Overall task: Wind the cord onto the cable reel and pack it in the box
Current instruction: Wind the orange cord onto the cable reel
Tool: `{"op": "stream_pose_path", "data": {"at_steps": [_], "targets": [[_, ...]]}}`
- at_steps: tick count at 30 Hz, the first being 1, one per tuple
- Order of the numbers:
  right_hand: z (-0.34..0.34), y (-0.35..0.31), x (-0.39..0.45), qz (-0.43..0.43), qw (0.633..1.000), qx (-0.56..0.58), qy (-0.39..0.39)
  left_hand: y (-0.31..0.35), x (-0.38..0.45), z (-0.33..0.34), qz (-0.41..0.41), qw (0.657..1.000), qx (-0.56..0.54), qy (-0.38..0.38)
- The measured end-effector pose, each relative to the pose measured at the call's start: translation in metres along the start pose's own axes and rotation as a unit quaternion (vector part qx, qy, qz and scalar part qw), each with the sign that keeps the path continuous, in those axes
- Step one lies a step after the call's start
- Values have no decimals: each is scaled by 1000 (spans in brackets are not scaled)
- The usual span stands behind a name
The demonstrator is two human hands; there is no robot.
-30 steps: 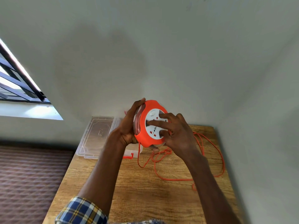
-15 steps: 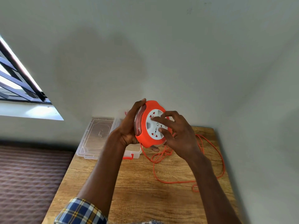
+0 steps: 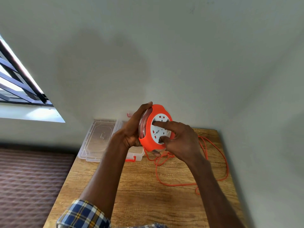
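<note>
Head view: the orange cable reel (image 3: 148, 142) is held above the desk (image 3: 139, 191), gripped at its back by the left hand (image 3: 131, 129) with curled fingers. The right hand (image 3: 182, 140) is laid on the reel's white socket face, forefinger and thumb pressed there. Loose cord (image 3: 213, 162) lies right of the reel; the clear box (image 3: 98, 139) sits left.

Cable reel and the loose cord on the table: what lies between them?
In the head view, the right hand covers most of that stretch, fingers on the cable reel; below it only bare table reaches the cord.
</note>
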State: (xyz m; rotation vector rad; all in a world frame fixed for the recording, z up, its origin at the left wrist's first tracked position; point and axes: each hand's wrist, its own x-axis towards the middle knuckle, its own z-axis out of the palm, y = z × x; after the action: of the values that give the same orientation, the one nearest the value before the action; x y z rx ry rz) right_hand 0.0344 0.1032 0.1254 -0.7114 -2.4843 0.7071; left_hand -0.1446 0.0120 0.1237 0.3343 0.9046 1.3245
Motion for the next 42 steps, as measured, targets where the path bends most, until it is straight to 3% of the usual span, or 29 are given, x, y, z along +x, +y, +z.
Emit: {"op": "stream_pose_path", "data": {"at_steps": [8,12,17,19,23,28,35,42], "targets": [[18,-13,3,103,988,-29,110,-6,4,3,14,1000,-28,-1],[9,-8,3,58,993,-14,104,-7,4,2,34,998,-56,-20],[1,-8,2,3,985,-14,170,-3,8,4,66,995,-71,-18],[-2,-5,5,-55,987,-24,148,-4,8,3,76,994,-73,-25],[-12,2,7,-87,996,-14,0,-3,8,-4,75,993,-86,-34],[-11,-5,6,-94,994,-36,-33,-5,6,-9,63,996,-60,-34],[1,-5,6,-44,996,-74,19,-3,7,-3,61,996,-53,-37],[8,-14,2,61,992,5,107,-3,9,1,59,996,-49,-41]]}}
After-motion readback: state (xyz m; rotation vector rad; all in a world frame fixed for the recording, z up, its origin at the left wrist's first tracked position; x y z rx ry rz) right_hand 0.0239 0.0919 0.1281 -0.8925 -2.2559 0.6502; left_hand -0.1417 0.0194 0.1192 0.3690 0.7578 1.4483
